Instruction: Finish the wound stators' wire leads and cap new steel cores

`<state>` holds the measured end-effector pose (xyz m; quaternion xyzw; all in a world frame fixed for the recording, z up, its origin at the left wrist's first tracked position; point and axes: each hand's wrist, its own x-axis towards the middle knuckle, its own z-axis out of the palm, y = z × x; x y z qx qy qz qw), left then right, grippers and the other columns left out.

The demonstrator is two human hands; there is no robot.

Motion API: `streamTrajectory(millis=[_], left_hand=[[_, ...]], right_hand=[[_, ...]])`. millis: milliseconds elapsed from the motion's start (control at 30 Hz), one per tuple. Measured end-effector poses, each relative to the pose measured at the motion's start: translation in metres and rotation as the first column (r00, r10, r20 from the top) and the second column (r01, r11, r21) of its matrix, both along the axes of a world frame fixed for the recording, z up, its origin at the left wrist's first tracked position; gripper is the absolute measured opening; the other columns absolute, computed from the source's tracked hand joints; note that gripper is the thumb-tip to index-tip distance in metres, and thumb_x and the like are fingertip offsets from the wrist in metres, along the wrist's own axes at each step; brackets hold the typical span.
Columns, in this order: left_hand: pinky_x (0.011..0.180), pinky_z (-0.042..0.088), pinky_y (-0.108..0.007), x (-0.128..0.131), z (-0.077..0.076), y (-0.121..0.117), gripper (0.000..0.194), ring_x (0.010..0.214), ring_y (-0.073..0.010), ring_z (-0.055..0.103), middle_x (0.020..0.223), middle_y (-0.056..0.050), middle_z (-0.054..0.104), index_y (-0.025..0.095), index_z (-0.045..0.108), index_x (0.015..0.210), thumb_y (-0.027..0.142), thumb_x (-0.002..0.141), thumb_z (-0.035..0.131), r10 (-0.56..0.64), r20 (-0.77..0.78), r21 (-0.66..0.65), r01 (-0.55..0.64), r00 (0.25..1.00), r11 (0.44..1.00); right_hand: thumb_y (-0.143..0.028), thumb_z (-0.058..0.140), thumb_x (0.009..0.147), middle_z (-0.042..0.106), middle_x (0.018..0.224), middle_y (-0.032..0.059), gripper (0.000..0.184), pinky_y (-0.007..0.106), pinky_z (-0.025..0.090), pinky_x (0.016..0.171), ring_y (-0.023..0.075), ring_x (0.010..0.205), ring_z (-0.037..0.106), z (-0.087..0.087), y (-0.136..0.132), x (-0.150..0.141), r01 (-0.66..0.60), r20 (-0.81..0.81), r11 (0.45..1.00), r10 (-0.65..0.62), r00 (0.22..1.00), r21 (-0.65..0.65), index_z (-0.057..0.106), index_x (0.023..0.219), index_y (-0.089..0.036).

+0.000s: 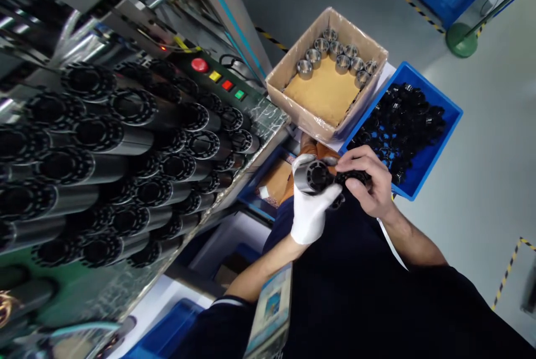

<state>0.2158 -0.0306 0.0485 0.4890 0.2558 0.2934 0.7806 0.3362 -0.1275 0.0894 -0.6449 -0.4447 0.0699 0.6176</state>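
My left hand [309,216], in a white glove, is wrapped round a silver metal cylinder with slots inside, which looks like a motor stator core [303,180]. Dark material fills the near end of that core. Bare and just to its right, my right hand [372,183] pinches a black plastic part [355,176] between thumb and fingers. The black part sits close beside the core; whether they touch is hard to tell. Another small dark piece [336,202] shows below the gloved thumb, partly hidden.
Many stator cores with black ends [138,108] stand on the machine bench [268,124] at left. Beside it is a button panel [218,81]. A cardboard box [288,103] holds several bare cores. A blue bin [435,149] holds many black plastic parts.
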Motion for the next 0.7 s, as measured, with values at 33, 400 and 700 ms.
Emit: streamTrajectory(millis=[33, 400, 700], left_hand=[[0.102, 0.065, -0.039, -0.001, -0.002, -0.001, 0.081, 0.113, -0.0243, 0.079, 0.132, -0.005, 0.072, 0.035, 0.054, 0.14, 0.07, 0.082, 0.1, -0.032, 0.02, -0.063, 0.033, 0.999, 0.997], [0.09, 0.066, -0.03, -0.004, 0.01, 0.007, 0.07, 0.094, -0.0168, 0.079, 0.118, 0.0, 0.066, 0.031, 0.057, 0.125, 0.062, 0.083, 0.102, -0.085, 0.051, 0.139, 0.077, 0.995, 0.987], [0.092, 0.066, -0.036, -0.017, 0.013, 0.017, 0.071, 0.105, -0.0226, 0.076, 0.121, -0.003, 0.067, 0.032, 0.058, 0.134, 0.065, 0.085, 0.097, -0.116, -0.032, 0.145, 0.119, 0.993, 0.982]], right_hand=[[-0.04, 0.07, 0.113, 0.077, 0.113, 0.0055, 0.019, 0.045, 0.062, 0.09, 0.0254, 0.104, 0.075, -0.003, 0.001, -0.002, 0.028, -0.002, 0.999, -0.028, 1.0, 0.03, 0.083, 0.121, -0.029], [-0.044, 0.072, 0.116, 0.08, 0.13, 0.0062, 0.025, 0.044, 0.068, 0.104, 0.0248, 0.12, 0.078, 0.005, -0.018, 0.018, -0.246, -0.051, 0.968, 0.243, 0.969, -0.047, 0.079, 0.135, -0.03], [-0.03, 0.08, 0.112, 0.074, 0.155, 0.0116, 0.049, 0.044, 0.059, 0.125, 0.0256, 0.145, 0.071, 0.021, -0.027, 0.031, -0.456, -0.159, 0.888, 0.443, 0.882, -0.055, 0.071, 0.159, -0.031]])
